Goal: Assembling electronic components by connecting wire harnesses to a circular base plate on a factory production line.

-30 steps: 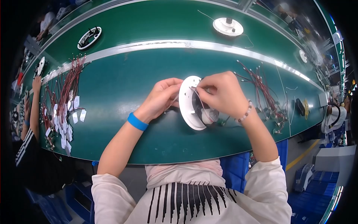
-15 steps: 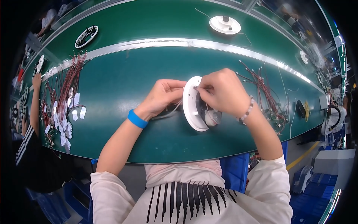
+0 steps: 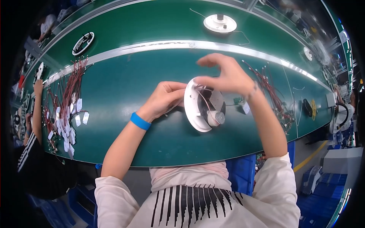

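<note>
A round white plastic housing (image 3: 193, 113) stands tilted on its edge over the near green worktop. On its right face are a black part, a small pale cylindrical motor (image 3: 215, 118) and thin loose wires (image 3: 205, 103). My left hand (image 3: 165, 97), with a blue wristband, pinches the housing's left side, and thin wires trail below those fingers. Just above and right of the housing is my right hand (image 3: 226, 77), slightly blurred, its thumb and fingers spread with nothing visible between them. The thumb overlaps the housing's top rim. Beneath that wrist lies a small green-and-white board (image 3: 243, 105).
Bundles of red-brown wires lie left (image 3: 73, 91) and right (image 3: 273, 92). Across a pale metal strip (image 3: 159, 45), a white round housing (image 3: 219, 23) and a ring-shaped frame (image 3: 83, 43) lie on green belt. A co-worker's arm (image 3: 37, 110) reaches in at far left. Blue bins (image 3: 242, 173) stand below.
My right hand has drawn away from the housing and its fingers have opened. The housing has turned slightly, showing more of its inner face. Parts on the far belt have shifted left.
</note>
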A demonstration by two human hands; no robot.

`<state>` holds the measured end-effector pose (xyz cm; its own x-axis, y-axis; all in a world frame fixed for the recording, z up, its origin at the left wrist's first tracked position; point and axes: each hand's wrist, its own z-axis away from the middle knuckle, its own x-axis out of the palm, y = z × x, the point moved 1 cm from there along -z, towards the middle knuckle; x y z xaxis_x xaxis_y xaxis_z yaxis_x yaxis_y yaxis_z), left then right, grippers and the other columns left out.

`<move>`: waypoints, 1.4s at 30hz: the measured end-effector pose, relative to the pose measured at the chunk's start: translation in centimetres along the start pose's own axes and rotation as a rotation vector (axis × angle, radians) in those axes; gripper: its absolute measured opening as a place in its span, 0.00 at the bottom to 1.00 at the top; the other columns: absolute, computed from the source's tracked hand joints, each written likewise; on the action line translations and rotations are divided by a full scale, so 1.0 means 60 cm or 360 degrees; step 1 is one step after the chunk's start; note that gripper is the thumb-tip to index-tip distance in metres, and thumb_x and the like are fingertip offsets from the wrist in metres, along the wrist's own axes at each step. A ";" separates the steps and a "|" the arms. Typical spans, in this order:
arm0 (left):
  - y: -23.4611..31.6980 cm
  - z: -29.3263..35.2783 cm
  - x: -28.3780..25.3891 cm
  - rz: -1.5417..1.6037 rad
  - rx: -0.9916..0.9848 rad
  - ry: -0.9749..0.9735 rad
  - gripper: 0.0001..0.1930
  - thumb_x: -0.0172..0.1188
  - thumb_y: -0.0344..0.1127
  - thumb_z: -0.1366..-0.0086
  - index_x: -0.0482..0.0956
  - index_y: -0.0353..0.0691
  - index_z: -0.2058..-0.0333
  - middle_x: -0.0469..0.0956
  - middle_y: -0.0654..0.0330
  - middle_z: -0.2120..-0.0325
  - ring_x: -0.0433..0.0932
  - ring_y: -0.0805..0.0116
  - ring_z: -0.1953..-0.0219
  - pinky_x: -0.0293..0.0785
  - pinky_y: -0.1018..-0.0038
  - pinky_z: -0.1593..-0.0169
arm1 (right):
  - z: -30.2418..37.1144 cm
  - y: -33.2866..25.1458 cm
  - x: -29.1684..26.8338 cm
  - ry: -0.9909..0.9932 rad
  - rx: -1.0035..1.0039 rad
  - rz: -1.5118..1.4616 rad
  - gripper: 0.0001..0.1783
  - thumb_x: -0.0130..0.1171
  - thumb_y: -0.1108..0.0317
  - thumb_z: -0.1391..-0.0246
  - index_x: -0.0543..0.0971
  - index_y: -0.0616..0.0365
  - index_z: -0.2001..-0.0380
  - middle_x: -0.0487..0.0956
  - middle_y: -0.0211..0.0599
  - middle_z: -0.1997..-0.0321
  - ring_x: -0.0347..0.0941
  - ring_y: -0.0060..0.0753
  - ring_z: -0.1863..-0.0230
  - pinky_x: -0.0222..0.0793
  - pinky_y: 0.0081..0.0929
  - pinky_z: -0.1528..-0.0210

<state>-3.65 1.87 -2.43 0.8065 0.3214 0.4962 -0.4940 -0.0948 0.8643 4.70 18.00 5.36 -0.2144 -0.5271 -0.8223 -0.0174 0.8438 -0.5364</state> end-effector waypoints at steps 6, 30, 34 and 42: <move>0.042 0.003 -0.063 -0.0487 -0.0246 0.0293 0.13 0.54 0.33 0.45 0.71 0.28 0.64 0.75 0.57 0.76 0.75 0.74 0.76 0.74 0.82 0.70 | -0.015 0.089 0.046 -0.0851 0.0482 -0.1401 0.13 0.52 0.65 0.51 0.75 0.63 0.67 0.74 0.26 0.76 0.65 0.11 0.77 0.62 0.10 0.75; 0.027 0.020 0.056 -0.1335 -0.0101 0.0100 0.14 0.50 0.35 0.43 0.72 0.34 0.60 0.75 0.61 0.79 0.69 0.80 0.78 0.67 0.82 0.74 | 0.078 0.097 0.065 -0.0493 0.0499 -0.1584 0.10 0.54 0.70 0.54 0.76 0.67 0.69 0.76 0.33 0.72 0.69 0.18 0.70 0.65 0.15 0.66; 0.017 0.032 0.041 -0.1184 -0.0112 -0.0278 0.13 0.54 0.34 0.44 0.74 0.29 0.66 0.72 0.67 0.82 0.66 0.84 0.80 0.61 0.87 0.77 | 0.087 0.093 0.073 -0.0588 0.0469 -0.1537 0.10 0.53 0.70 0.53 0.76 0.68 0.73 0.75 0.32 0.74 0.68 0.20 0.71 0.64 0.16 0.67; 0.228 0.175 -0.024 -0.2104 0.0312 0.0671 0.10 0.61 0.35 0.52 0.77 0.34 0.74 0.75 0.58 0.84 0.70 0.79 0.81 0.66 0.80 0.77 | 0.089 0.074 0.090 -0.0155 0.0039 -0.2067 0.20 0.52 0.58 0.53 0.71 0.67 0.65 0.66 0.43 0.59 0.64 0.34 0.58 0.67 0.28 0.63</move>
<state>-8.17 -9.78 9.56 0.4593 0.5268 -0.7152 0.6259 0.3794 0.6814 8.70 18.36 -2.50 0.0167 -0.9579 0.2867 -0.1394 -0.2862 -0.9480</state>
